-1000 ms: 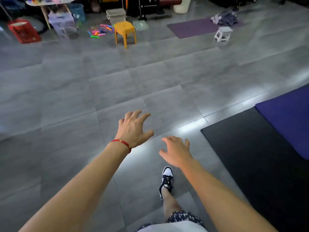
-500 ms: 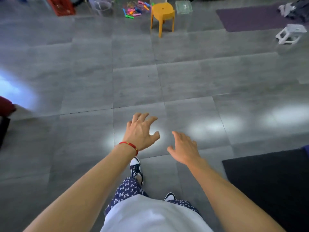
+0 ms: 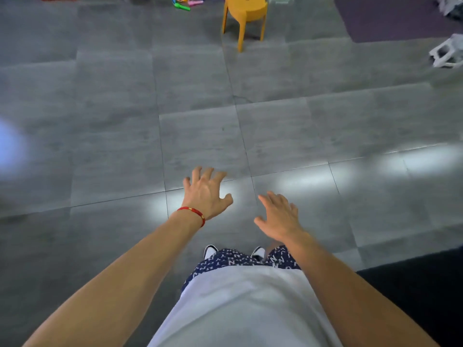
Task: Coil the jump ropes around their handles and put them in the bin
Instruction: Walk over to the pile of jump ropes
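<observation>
Beyond the yellow stool [image 3: 244,15], what look like jump ropes [image 3: 185,2] wait; left hand [image 3: 205,194] and right hand [image 3: 279,217], both empty and spread, should first gather handles.

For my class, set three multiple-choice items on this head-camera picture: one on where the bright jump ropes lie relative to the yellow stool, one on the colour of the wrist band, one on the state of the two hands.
1. Where do the jump ropes lie relative to the yellow stool?
A. To its left, on the floor at the top edge of the view
B. On its seat
C. In the person's hands

2. What colour is the band on the left wrist?
A. Blue
B. Red
C. White

3. In what state are the left hand and the right hand?
A. Both grip handles
B. Only the left holds a rope
C. Both open, holding nothing

Answers:
1. A, the bright pieces lie on the tiles left of the stool.
2. B, a thin red band circles the wrist.
3. C, fingers are spread above bare floor.
</observation>
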`<state>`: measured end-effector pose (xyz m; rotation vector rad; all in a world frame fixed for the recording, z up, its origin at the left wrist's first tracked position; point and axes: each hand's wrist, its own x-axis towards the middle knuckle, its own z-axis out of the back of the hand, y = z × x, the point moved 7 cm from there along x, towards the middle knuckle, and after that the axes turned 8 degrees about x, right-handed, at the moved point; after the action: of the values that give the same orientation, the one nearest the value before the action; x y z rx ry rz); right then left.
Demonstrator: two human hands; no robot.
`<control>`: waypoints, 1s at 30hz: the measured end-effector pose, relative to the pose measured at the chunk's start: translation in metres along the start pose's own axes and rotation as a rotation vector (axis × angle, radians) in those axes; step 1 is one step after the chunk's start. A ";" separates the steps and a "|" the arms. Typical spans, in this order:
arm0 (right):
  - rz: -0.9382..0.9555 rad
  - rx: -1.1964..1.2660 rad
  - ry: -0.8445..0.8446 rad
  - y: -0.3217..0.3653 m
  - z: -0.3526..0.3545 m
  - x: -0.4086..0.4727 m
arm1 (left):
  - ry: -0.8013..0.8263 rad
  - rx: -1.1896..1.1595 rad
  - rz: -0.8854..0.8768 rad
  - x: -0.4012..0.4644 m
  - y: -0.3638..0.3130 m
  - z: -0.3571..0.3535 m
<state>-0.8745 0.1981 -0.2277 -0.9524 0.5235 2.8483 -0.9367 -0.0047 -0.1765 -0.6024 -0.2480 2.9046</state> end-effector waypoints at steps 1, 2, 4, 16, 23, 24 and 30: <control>-0.007 0.005 0.011 0.004 0.010 0.021 | 0.000 0.003 0.009 0.022 0.006 0.007; -0.008 0.009 0.020 0.009 0.021 0.044 | 0.001 0.000 0.019 0.044 0.011 0.015; -0.001 0.014 0.020 0.019 0.044 0.092 | 0.003 -0.007 0.041 0.090 0.020 0.028; 0.195 -0.214 0.198 0.072 0.233 0.360 | 0.070 -0.089 0.096 0.357 0.031 0.155; 0.199 -0.234 0.157 0.145 0.334 0.517 | -0.022 -0.046 0.101 0.519 0.087 0.235; 0.191 -0.236 0.140 0.157 0.347 0.543 | -0.021 -0.034 0.088 0.547 0.098 0.244; 0.070 -0.203 0.086 0.237 0.437 0.668 | 0.068 0.022 -0.021 0.709 0.170 0.310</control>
<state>-1.7033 0.1147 -0.2323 -1.1130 0.2842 2.9783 -1.7261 -0.0728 -0.1978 -0.6892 -0.2115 2.8567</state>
